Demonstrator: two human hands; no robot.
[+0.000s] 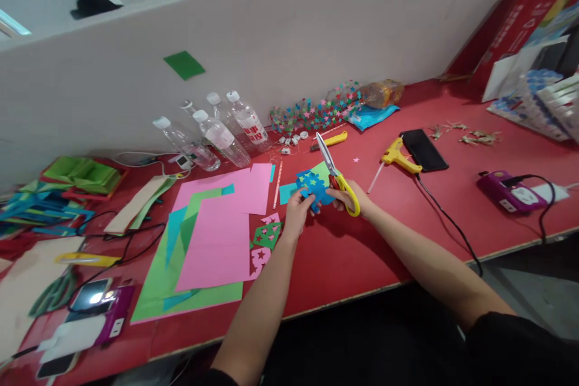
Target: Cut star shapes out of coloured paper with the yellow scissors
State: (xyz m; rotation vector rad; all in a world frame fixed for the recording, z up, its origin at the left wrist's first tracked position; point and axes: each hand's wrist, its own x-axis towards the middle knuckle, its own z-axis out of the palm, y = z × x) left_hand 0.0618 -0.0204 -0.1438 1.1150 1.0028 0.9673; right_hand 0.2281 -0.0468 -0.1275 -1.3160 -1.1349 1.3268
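A piece of blue paper with star-shaped holes is pinched between the thumb and fingers of my left hand. My right hand is closed around scissors with yellow handles, and its fingertips also touch the paper's right edge. The blades point up and away from me, beyond the paper. Under and behind the blue piece lie light green and blue paper scraps. To the left of my left hand are a green scrap and a pink scrap, both with star holes.
Large pink sheets overlap green ones on the red table. Several plastic bottles stand by the wall, beside star-covered bottles. A yellow cutter, a glue gun, a black phone and a purple power strip lie around.
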